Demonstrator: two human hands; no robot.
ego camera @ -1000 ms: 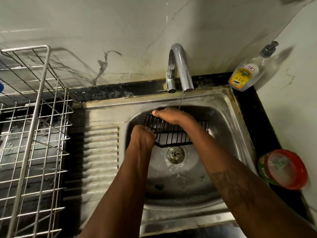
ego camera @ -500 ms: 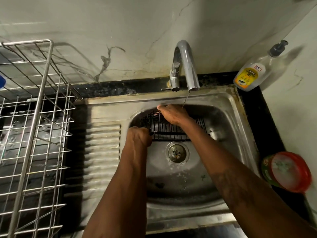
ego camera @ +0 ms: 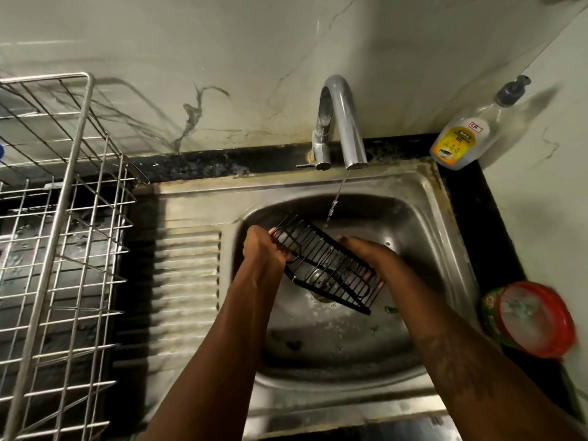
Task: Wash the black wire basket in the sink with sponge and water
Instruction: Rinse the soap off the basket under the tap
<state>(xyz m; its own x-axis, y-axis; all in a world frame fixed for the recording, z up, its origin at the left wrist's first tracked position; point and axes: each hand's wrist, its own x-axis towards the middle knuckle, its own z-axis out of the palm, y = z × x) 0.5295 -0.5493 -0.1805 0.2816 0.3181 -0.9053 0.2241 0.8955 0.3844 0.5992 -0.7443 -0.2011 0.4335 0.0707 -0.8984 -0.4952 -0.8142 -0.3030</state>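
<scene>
Black wire basket (ego camera: 324,265) is held up inside the sink (ego camera: 413,186), straight below the tap (ego camera: 343,122). It's tilted, with its long axis running from just under the spout down and away to the right. The left hand (ego camera: 262,253) grips the high end, fingers curled round the wires. The right hand (ego camera: 366,253) sits along the lower right side. I'd guess the next rinse comes down to swinging that high end into the water (ego camera: 335,198), so the left hand leads. No sponge visible anywhere. The right fingers sit behind the wires, so I can't tell if they're curled or flat.
</scene>
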